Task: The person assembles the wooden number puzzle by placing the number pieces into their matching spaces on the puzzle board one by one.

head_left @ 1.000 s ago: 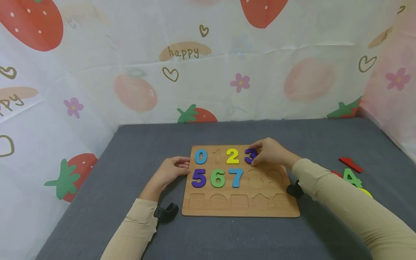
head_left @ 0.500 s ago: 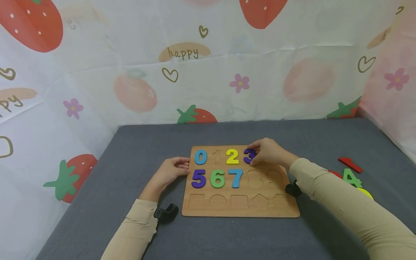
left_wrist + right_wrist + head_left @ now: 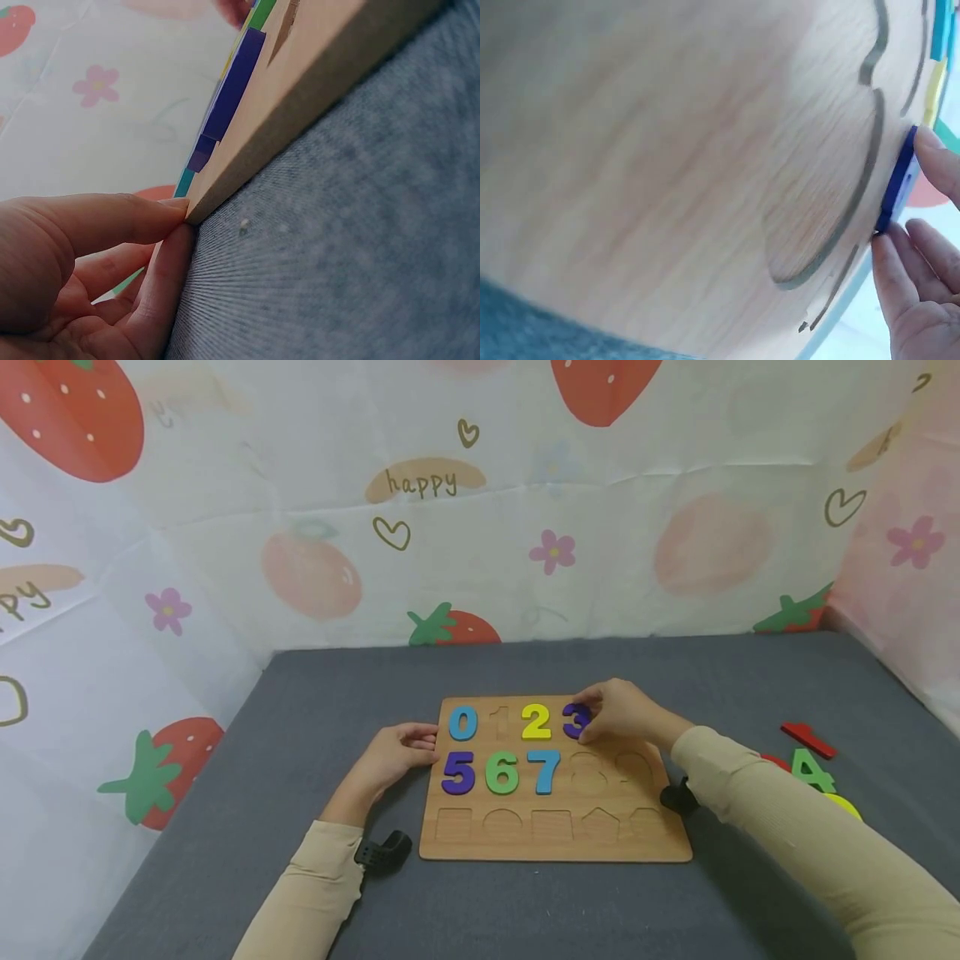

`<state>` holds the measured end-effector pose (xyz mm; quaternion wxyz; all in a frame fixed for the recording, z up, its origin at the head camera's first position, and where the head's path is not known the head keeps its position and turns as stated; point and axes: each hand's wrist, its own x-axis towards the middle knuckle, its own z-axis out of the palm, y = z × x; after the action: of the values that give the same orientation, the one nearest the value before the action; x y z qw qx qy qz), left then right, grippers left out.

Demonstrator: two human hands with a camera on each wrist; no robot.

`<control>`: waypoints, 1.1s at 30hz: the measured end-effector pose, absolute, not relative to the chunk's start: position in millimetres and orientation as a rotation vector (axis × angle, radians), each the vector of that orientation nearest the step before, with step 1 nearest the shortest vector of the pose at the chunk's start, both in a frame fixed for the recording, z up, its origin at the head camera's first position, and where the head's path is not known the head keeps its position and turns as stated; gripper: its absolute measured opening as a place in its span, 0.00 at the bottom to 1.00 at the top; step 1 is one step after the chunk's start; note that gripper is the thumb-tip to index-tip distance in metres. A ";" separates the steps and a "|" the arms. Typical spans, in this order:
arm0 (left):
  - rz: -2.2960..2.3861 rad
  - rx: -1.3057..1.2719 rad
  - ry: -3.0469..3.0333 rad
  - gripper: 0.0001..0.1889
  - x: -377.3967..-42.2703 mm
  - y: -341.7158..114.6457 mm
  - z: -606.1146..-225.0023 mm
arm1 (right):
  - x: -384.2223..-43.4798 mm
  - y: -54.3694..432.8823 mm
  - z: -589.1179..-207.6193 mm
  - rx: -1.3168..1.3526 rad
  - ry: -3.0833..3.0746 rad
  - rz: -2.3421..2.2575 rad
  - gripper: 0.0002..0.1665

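A wooden number puzzle board [image 3: 555,848] lies on the grey cloth in the head view. At its left edge is my left hand [image 3: 392,750]; in the left wrist view its thumb [image 3: 127,219] and a finger pinch the board's edge. My right hand [image 3: 627,712] holds the purple number 3 [image 3: 574,721] between thumb and fingers at the board's top row, hiding the slot to its right. The right wrist view has the thumb on one end of the purple piece [image 3: 897,180] and a fingertip at the other. A blue 0 [image 3: 462,723] and yellow 2 [image 3: 536,722] sit in the same row.
Below them are a purple 5 [image 3: 458,773], green 6 [image 3: 502,773] and blue 7 [image 3: 543,772]. Right of the board lie a red number 1 [image 3: 808,740], a green 4 [image 3: 812,771] and red and yellow pieces partly behind the right sleeve [image 3: 795,827]. A printed curtain [image 3: 465,560] stands behind.
Almost nothing differs. The right hand has shifted very slightly with the purple 3 at the same spot; the left hand stays at the board's edge.
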<state>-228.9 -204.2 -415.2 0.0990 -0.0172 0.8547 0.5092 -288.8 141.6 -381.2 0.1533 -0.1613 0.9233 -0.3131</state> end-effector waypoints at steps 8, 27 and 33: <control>1.505 -0.055 2.521 0.25 -229.0 -203.5 -413.7 | -268.3 166.8 -369.2 -0.416 2.567 -1.162 0.37; 1.497 -0.069 2.520 0.26 -228.8 -203.3 -414.8 | -189.0 273.6 -341.5 -0.200 2.617 -1.353 0.41; 1.502 -0.051 2.523 0.26 -227.9 -203.1 -413.9 | -177.5 301.0 -349.3 -0.104 2.629 -1.395 0.39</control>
<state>-227.9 -203.1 -413.9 0.1023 -0.0172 0.8547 0.5086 -177.5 301.0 -349.3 0.0819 -0.0348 0.8798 -0.4670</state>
